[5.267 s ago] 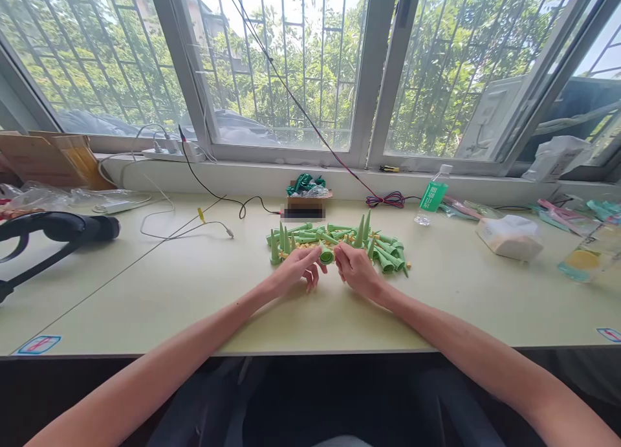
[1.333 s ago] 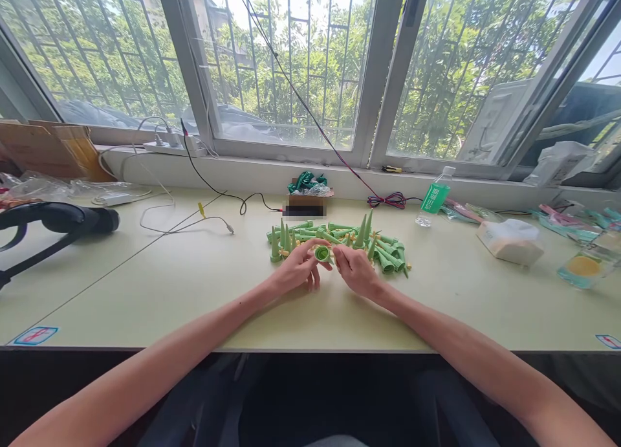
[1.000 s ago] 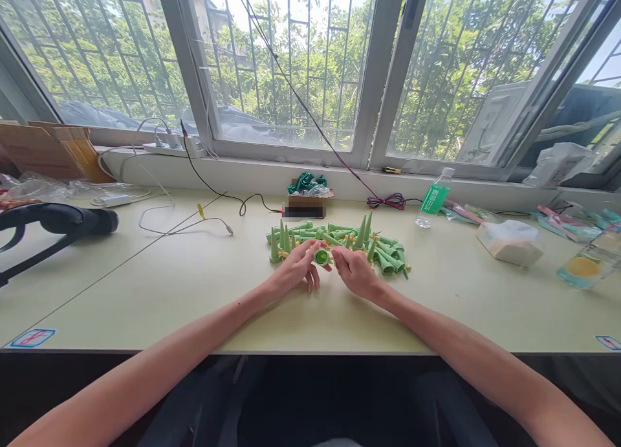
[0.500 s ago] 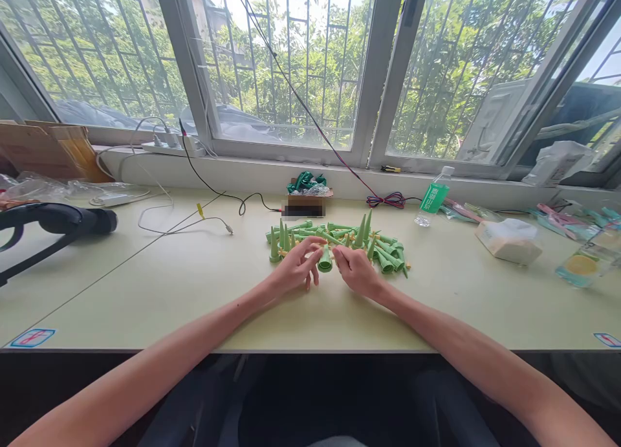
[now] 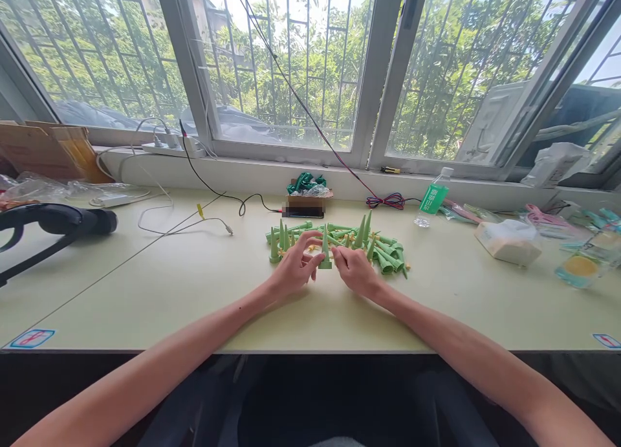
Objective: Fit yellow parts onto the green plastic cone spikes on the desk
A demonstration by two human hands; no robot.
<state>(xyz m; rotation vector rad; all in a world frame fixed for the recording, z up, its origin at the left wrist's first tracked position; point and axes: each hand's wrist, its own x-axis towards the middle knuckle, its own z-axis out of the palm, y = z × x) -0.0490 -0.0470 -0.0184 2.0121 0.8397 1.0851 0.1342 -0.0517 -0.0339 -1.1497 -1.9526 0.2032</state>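
Note:
A green pointed cone [image 5: 326, 250] with a wide base stands tip-up between my hands. The thumb and fingers of my left hand [image 5: 295, 266] hold it from the left side. Close by on the right, my right hand [image 5: 358, 270] is closed in a pinch; whatever lies between its fingertips is hidden. Behind both hands spreads a pile of green cones [image 5: 388, 253], several lying down with hollow ends showing. Upright cones [image 5: 359, 232] stand behind my right hand, and others [image 5: 274, 248] stand left of my left hand. Small yellow pieces [image 5: 311, 247] lie among them.
A small carton [image 5: 306, 200] with green wrapping stands behind the pile. To the right are a water bottle [image 5: 431, 199], a tissue pack [image 5: 509, 241] and a cup with yellow contents [image 5: 579, 266]. A black headset [image 5: 63, 224] and a cable [image 5: 208, 219] lie left.
The green cone in my left hand has turned from its hollow end facing me to tip-up. My left fingers have shifted around it. My right hand stays nearly still.

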